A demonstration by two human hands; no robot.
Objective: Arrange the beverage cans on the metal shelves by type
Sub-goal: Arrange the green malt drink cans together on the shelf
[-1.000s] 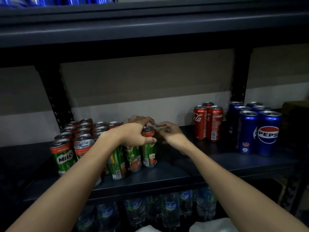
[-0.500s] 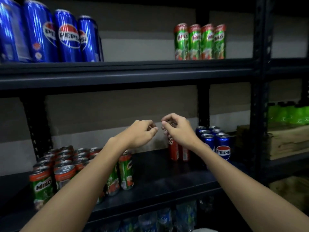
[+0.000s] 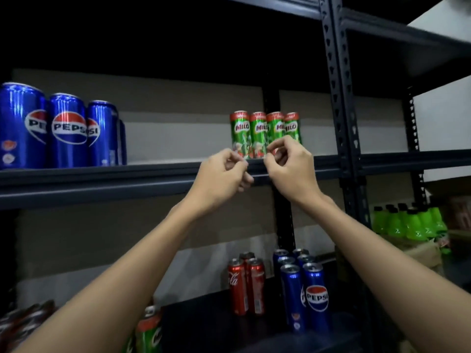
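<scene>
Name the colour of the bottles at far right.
Bright green bottles with dark caps, seen in the head view.

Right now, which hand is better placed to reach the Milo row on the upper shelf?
Right, probably. The right hand overlaps the lower part of the Milo cans, its fingertips at the right end of the row. The left hand sits lower-left, at the shelf edge. Both hold nothing.

We see a shop stockroom: dark slotted-steel metal shelves (image 3: 158,171) carrying blue Pepsi cans (image 3: 67,131), green Milo cans (image 3: 257,133) and green plastic bottles (image 3: 407,222).
</scene>
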